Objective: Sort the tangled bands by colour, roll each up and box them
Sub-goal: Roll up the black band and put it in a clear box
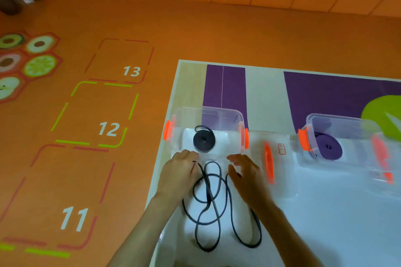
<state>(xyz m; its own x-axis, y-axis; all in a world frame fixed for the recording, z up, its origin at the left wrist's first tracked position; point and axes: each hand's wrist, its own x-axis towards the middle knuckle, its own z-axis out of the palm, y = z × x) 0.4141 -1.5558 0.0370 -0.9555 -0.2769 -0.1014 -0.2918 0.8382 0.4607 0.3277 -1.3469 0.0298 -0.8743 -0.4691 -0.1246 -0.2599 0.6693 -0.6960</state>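
L hand (180, 172) pinches loose black band (209, 204) end to start roll | R hand (246, 174) open, hovering beside | black roll (204, 142) in clear box (227, 118), sorted by colour

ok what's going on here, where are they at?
A person is sorting bands at a table. One rolled black band sits in the left clear box, a rolled purple band in the right box. A loose black band lies tangled between the hands; the left hand touches its end, grip unclear, the right hand is open beside it.
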